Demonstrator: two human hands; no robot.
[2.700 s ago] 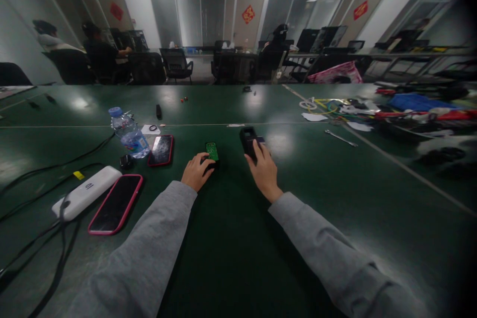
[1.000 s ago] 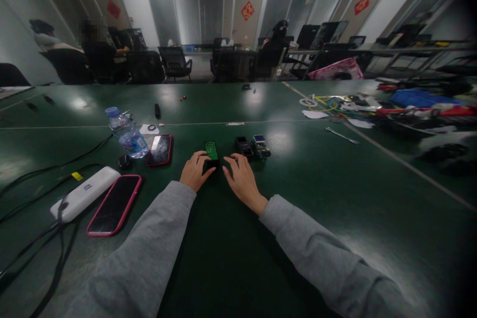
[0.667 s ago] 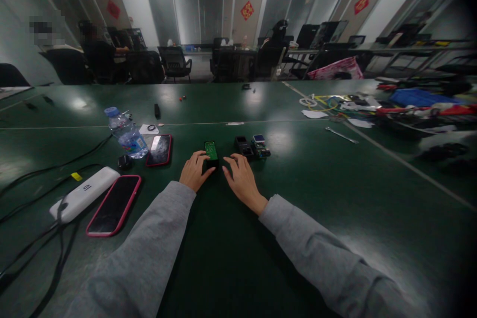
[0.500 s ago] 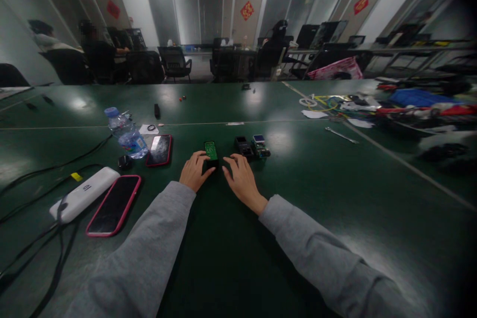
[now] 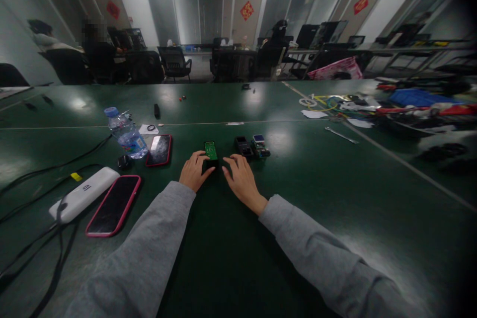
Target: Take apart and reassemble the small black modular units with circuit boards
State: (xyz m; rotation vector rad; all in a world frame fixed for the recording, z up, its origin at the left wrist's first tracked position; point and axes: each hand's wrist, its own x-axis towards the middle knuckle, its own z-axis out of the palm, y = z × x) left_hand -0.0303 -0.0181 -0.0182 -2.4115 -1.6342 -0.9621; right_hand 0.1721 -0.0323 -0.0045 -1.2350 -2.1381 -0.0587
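Observation:
My left hand (image 5: pixel 194 170) has its fingertips at the left side of a small black case with a green circuit board (image 5: pixel 210 150) in its top, and its thumb at the case's near end. The case lies on the table. Just right of it, my right hand (image 5: pixel 240 176) is open, fingers curved and apart, palm down, holding nothing. Beyond its fingertips lies another black case (image 5: pixel 243 146) with dark openings. Touching or close beside that case sits a small circuit board with a screen (image 5: pixel 260 146).
On the left are two phones (image 5: pixel 159 150) (image 5: pixel 114 206), a water bottle (image 5: pixel 126 134), a white power bank (image 5: pixel 85 195) and black cables (image 5: pixel 59 253). A wrench (image 5: pixel 341 135) and a heap of cables and tools (image 5: pixel 421 109) lie right. People sit at desks beyond the green table (image 5: pixel 223 258).

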